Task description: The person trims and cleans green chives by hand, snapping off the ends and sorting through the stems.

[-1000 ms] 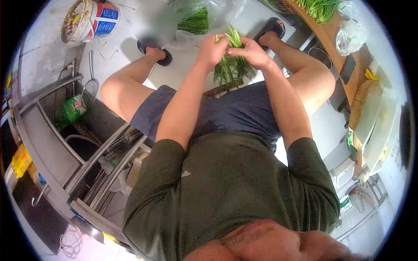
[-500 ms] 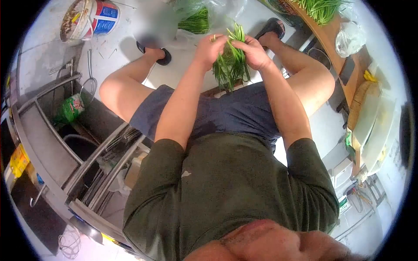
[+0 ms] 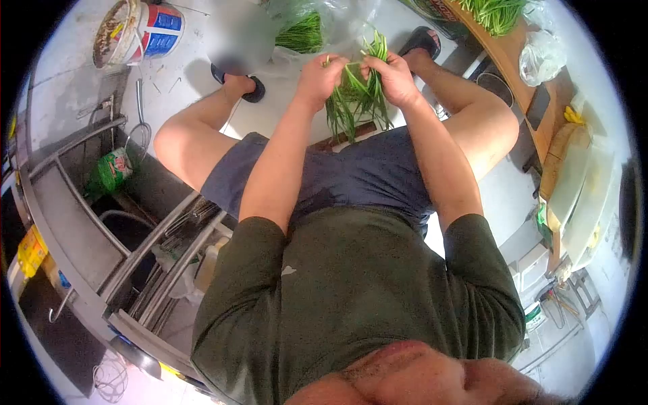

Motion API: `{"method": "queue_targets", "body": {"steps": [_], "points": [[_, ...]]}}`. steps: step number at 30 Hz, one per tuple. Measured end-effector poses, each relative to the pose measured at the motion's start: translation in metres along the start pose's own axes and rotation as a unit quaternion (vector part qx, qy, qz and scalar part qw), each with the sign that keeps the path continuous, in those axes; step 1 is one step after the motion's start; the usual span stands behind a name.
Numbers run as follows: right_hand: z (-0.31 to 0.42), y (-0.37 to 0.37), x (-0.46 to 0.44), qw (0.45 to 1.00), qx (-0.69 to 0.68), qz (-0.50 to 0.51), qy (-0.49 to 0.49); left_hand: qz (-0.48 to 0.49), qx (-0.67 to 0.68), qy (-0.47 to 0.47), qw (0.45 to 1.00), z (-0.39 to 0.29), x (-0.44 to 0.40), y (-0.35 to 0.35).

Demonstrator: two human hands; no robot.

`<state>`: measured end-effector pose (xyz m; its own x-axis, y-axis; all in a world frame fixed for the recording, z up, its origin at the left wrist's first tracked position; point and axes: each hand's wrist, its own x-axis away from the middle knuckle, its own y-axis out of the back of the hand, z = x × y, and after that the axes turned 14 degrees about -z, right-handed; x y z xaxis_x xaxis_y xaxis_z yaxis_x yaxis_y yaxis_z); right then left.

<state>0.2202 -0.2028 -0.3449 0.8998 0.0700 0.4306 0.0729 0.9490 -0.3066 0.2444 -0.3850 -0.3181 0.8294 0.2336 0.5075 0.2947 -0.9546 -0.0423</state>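
Note:
My left hand point(image 3: 318, 81) is closed, with a few long green chives point(image 3: 339, 116) pinched at the fingertips and their leaves hanging down. Opposite it, my right hand point(image 3: 397, 79) grips a thicker bunch of chives point(image 3: 373, 100), pale stem ends up and leaf tips drooping between my knees. The fingertips of the two hands are a short gap apart, with a stem or two seeming to span it. Beyond them on the floor, a larger heap of chives point(image 3: 300, 34) lies in a clear plastic bag point(image 3: 337, 20).
At upper left stands a white bucket point(image 3: 138, 34) with a red and blue label. More chives point(image 3: 496, 12), a plastic bag point(image 3: 542, 59) and a phone point(image 3: 538, 109) rest on a wooden surface point(image 3: 516, 71) to the right. A metal rack point(image 3: 74, 202) is on my left.
My hands have moved slightly apart, the left one leftward and the right one a little to the right. The hanging chives have split into two clumps with a wider gap between.

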Motion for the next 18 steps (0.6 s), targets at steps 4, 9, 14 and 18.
{"method": "queue_targets", "body": {"steps": [4, 9, 14, 18], "points": [[-0.009, 0.008, -0.014, 0.994, 0.021, -0.104, 0.029, -0.016, 0.008, 0.019, 1.000, -0.001, -0.001, 0.006], [0.006, -0.004, 0.004, 0.990, 0.118, -0.040, 0.063, -0.046, -0.023, -0.013, 0.999, -0.001, -0.001, 0.003], [0.003, -0.011, 0.011, 0.989, 0.139, 0.040, 0.023, -0.013, -0.056, -0.043, 0.997, -0.002, -0.002, 0.000], [-0.002, -0.006, 0.007, 0.990, 0.135, 0.050, 0.010, -0.006, -0.092, -0.044, 0.995, -0.001, -0.002, 0.000]]}}
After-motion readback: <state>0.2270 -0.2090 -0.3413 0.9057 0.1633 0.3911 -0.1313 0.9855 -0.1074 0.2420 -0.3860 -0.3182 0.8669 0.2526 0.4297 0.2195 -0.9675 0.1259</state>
